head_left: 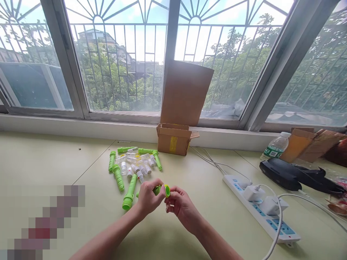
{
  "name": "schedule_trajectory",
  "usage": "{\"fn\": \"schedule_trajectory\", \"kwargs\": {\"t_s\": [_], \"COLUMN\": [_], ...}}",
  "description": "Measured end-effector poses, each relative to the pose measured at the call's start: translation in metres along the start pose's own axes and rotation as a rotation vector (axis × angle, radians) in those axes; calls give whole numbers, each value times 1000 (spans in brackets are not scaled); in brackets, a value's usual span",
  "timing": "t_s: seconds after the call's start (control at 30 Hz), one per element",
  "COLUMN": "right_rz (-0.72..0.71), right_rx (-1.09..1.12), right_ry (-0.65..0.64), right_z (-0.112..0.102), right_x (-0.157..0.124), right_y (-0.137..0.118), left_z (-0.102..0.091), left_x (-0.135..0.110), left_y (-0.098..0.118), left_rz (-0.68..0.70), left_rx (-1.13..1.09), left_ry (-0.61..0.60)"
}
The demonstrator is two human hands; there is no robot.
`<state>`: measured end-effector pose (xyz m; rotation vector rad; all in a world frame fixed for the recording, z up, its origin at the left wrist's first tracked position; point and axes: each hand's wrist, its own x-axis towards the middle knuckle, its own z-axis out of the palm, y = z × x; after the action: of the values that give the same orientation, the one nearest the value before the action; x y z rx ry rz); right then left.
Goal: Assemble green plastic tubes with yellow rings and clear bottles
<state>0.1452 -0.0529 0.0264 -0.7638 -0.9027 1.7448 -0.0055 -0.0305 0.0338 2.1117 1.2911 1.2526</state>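
Our left hand gripping a green tube, our right hand pinching its open end, more green tubes and clear vials just beyond, cardboard box behind them.

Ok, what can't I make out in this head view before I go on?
- Green tube: mostly hidden by the left hand; only its open end shows.
- Right hand: fingertips curl under, so any small part there is hidden.
- Small white caps in the pile: too small to tell apart.
- Cardboard box: inside hidden by its walls.
- Lower left of the table: pixelated patch.
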Motion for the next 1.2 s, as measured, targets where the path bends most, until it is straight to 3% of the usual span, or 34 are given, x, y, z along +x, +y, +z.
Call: {"fn": "schedule_trajectory", "kwargs": {"t_s": [0.2,0.5,0.77,0.97,1.2], "right_rz": [-54,25,15,27,44], "right_rx": [-151,-149,-187,-218,-285], "right_ry": [-19,18,21,3,-144], "right_z": [3,5,5,1,3], "right_x": [-3,-3,0,2,-5], "right_y": [0,4,3,6,-1], "left_z": [-5,-5,-3,1,0], "left_x": [4,8,6,5,6], "left_y": [-1,-12,-10,-12,-14], "left_rz": [54,77,18,-82,-138], "left_rx": [-103,-207,-299,-499,-590], "left_ry": [-29,-134,-191,-279,-339]}}
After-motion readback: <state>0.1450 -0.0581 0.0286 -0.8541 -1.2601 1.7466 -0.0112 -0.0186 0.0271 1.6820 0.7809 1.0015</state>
